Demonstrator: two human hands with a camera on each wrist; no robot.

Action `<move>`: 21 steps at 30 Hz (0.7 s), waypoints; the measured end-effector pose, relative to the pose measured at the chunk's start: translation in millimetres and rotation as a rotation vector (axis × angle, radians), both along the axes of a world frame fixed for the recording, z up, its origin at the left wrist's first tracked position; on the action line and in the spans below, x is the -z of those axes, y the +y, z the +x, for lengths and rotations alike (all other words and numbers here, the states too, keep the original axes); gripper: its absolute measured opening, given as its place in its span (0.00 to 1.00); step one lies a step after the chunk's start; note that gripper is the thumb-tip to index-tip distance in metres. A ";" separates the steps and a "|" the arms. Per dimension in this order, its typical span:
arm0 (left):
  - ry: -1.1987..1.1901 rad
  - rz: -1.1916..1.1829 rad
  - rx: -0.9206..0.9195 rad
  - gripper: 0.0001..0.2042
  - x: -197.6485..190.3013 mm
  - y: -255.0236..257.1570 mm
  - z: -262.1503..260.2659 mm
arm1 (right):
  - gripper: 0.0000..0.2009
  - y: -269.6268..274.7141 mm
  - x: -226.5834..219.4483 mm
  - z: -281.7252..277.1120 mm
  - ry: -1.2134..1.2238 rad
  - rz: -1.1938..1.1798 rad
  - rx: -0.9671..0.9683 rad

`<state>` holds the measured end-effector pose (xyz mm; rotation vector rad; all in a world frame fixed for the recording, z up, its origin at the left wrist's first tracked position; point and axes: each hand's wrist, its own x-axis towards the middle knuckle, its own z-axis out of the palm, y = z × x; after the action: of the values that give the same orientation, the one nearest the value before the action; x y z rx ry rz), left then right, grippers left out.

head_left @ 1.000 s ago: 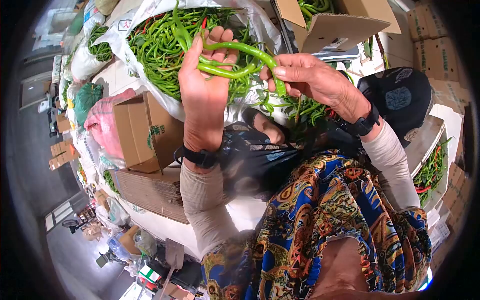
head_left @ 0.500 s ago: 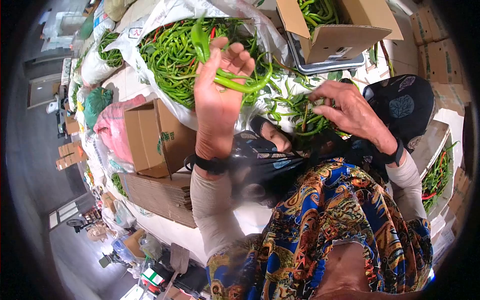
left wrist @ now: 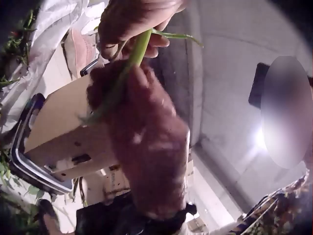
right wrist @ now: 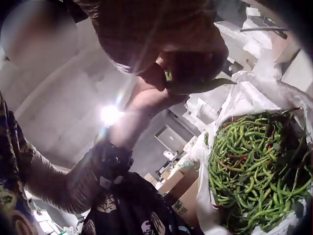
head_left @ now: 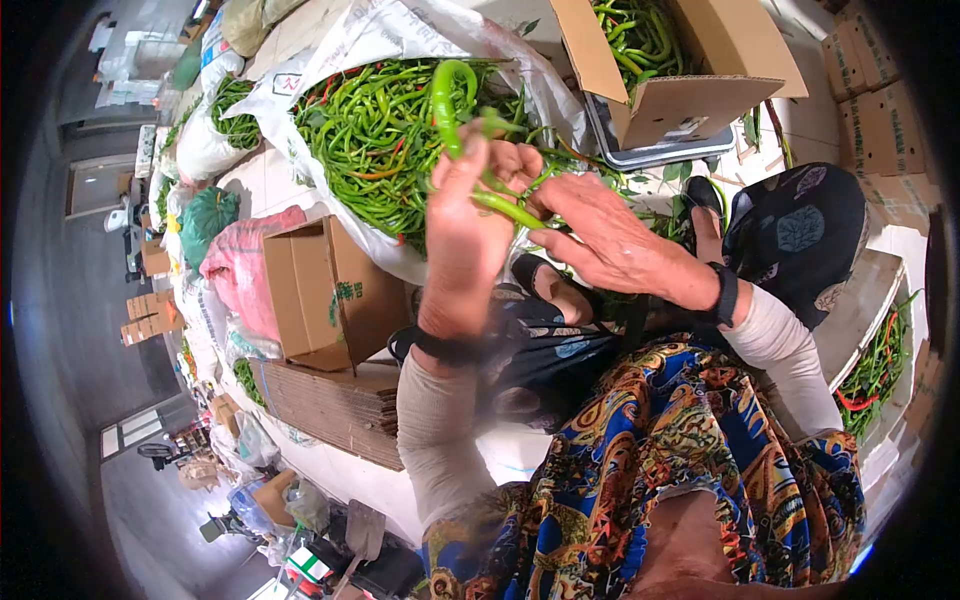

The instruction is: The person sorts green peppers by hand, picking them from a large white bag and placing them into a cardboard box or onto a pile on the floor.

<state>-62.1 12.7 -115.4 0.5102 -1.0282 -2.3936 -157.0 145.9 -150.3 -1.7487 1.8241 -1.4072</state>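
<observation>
In front of the body my left hand (head_left: 462,230) holds long green chili peppers between thumb and fingers. A curled pepper (head_left: 455,90) sticks up past the thumb, while a straighter pepper (head_left: 510,210) reaches across toward the other hand. My right hand (head_left: 630,240) pinches that straighter pepper with thumb and fingers, the backs of its fingers facing up. From the left wrist, a green pepper (left wrist: 140,51) shows running between both hands. Behind the left hand lies a heap of green peppers (head_left: 365,150) with a few red ones, inside a white woven sack (head_left: 355,38).
A cardboard box (head_left: 700,105) of peppers stands on a dark-rimmed tray or scale (head_left: 672,153) at the upper right. An open box (head_left: 370,285) sits on flattened cardboard (head_left: 325,410) at the left. Loose peppers and leaves lie near the feet. At right, another container (head_left: 840,315) holds peppers.
The right hand let go of a pepper, lowered toward the loose peppers by the feet, then came back to the left hand and now pinches a pepper there. The left hand has kept its peppers.
</observation>
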 end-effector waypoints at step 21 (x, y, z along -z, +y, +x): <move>-0.461 -1.695 0.027 0.20 5.6 36.5 -9.2 | 0.11 28.7 -31.9 -50.5 -1.463 -0.003 0.013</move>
<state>-71.3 49.3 -121.0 0.3128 -2.6212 -0.6810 -207.5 174.7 -118.3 -0.2902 0.9290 -1.8362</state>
